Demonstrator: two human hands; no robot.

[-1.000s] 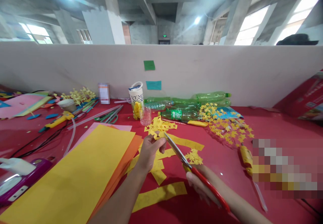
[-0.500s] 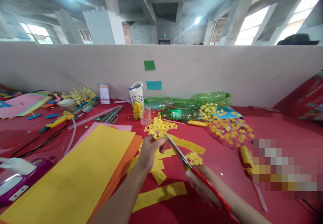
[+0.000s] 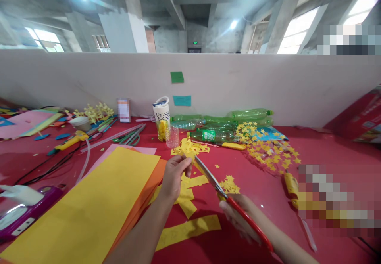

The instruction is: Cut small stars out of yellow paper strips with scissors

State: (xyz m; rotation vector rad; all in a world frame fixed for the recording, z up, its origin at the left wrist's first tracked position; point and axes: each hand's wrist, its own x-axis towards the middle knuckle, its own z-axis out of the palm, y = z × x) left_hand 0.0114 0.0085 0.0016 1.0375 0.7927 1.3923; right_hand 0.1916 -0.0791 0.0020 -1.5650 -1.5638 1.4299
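Observation:
My left hand [image 3: 174,178] is closed, with thumb and fingers pinching a piece of yellow paper [image 3: 189,155]. My right hand [image 3: 241,214] grips a pair of scissors [image 3: 210,175] with red handles. Their blades point up and left, and the tips are at the yellow paper beside my left fingertips. A single yellow paper star [image 3: 217,166] lies right of the blades, and a small heap of yellow stars [image 3: 229,184] sits just above my right hand. Yellow paper strips [image 3: 190,230] lie below and between my hands.
Yellow and orange sheets [image 3: 98,200] cover the left front. Paper scraps [image 3: 193,148], green bottles [image 3: 217,133], a yellow cutter [image 3: 234,146] and a white tumbler [image 3: 161,111] stand behind. More stars [image 3: 268,149] and a glue gun [image 3: 290,184] lie right, a purple power strip [image 3: 32,212] left.
The long yellow strip that stretched to the right behind the scissors is no longer seen there. A lone star now shows on the red table in that spot. Both hands have barely moved.

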